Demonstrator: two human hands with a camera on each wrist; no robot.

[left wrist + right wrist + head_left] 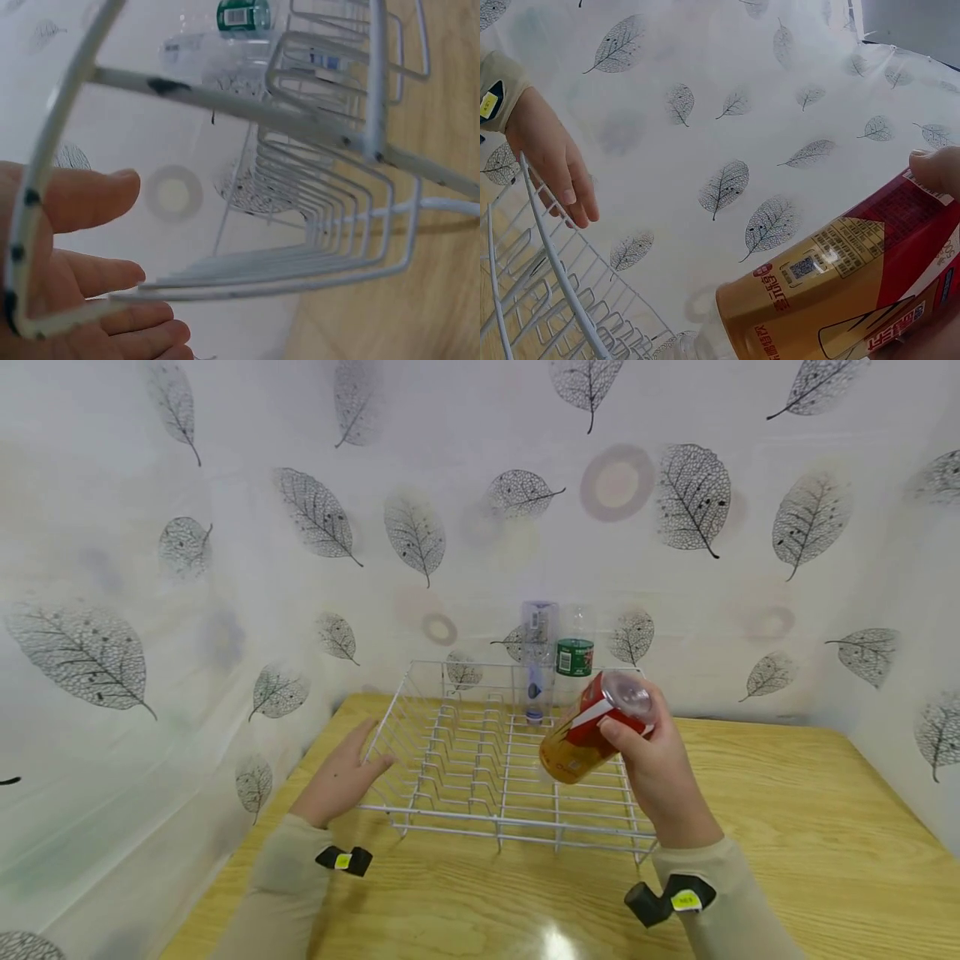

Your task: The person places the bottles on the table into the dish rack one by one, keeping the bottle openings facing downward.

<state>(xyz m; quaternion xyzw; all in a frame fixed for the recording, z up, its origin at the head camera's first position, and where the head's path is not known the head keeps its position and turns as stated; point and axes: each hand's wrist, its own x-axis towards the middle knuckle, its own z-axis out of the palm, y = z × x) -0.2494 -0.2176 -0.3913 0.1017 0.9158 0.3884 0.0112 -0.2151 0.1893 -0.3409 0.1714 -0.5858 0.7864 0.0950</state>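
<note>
My right hand (663, 764) grips a bottle (581, 743) with a red and gold wrapper near its clear end, thumb across the red part. The bottle hangs tilted over the right half of a white wire dish rack (498, 818), its gold end pointing down and left. In the right wrist view, something clear shows beyond the gold end of the bottle (817, 300). At the rack's left side, my left hand (345, 777) has its fingers extended beside the side wires. The left wrist view shows its thumb and fingers (105, 277) spread, partly behind a wire; contact is unclear.
Two clear bottles stand toward the rack's back: one with a purple tint and blue markings (538, 652), one with a green label (575, 657). Under the rack is a wooden table (787, 810). A leaf-patterned sheet (465, 568) rises behind and at both sides.
</note>
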